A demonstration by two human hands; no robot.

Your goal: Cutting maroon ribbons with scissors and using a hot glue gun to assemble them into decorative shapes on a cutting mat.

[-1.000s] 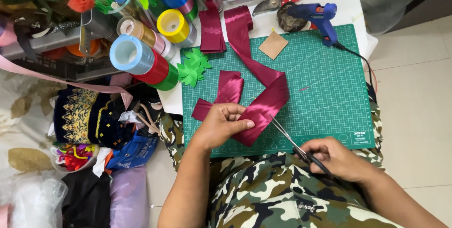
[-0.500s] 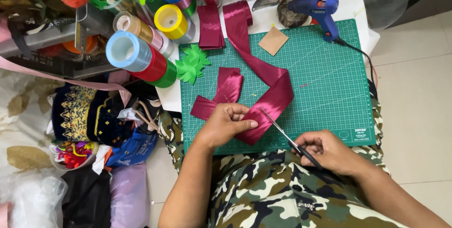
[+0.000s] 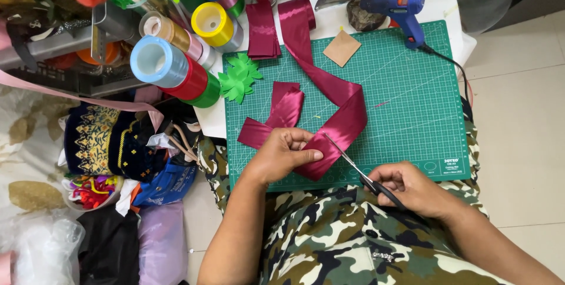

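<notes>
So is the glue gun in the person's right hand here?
No, the right hand holds scissors; the blue glue gun lies on the cutting mat's far edge.

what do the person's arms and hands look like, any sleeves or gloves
Both arms are bare from the elbow down, with no sleeves in view. The left hand and right hand wear no gloves, and no rings or watch are visible. Below them the person wears green, brown and cream camouflage clothing.

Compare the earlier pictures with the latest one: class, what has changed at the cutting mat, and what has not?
Little changed. The right hand has brought the scissors slightly up and left, so the blades now reach the folded maroon ribbon. The left hand keeps pinching that ribbon against the green mat. Nothing was picked up or released. The glue gun, ribbon rolls and green leaf shapes stayed put.
</notes>
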